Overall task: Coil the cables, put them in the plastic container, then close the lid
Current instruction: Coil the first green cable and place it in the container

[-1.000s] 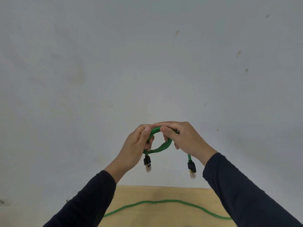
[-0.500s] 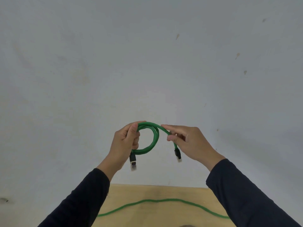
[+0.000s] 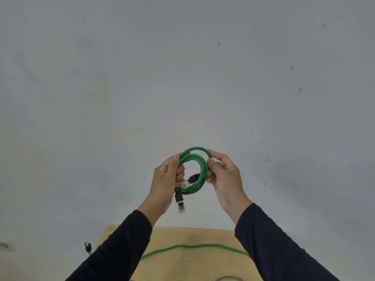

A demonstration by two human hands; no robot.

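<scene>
A short green cable (image 3: 199, 171) is wound into a small round coil of about two loops, held up in front of the wall. My left hand (image 3: 165, 180) grips the coil's left side. My right hand (image 3: 224, 175) pinches its right side. One black plug (image 3: 179, 199) hangs down below my left hand; the other plug (image 3: 191, 179) lies inside the loop. A second green cable (image 3: 194, 246) lies stretched across the wooden table (image 3: 192, 264) below. No plastic container shows in this view.
A plain grey wall (image 3: 182, 78) fills most of the view. A grey-tipped plug (image 3: 87, 247) hangs past the table's left edge. A dark cable curve (image 3: 228, 277) shows at the bottom edge. My dark sleeves cover parts of the table.
The coil has gained a second loop and grown rounder. The right hand's free plug end has been tucked inside the loop. Both hands stay on the cable.
</scene>
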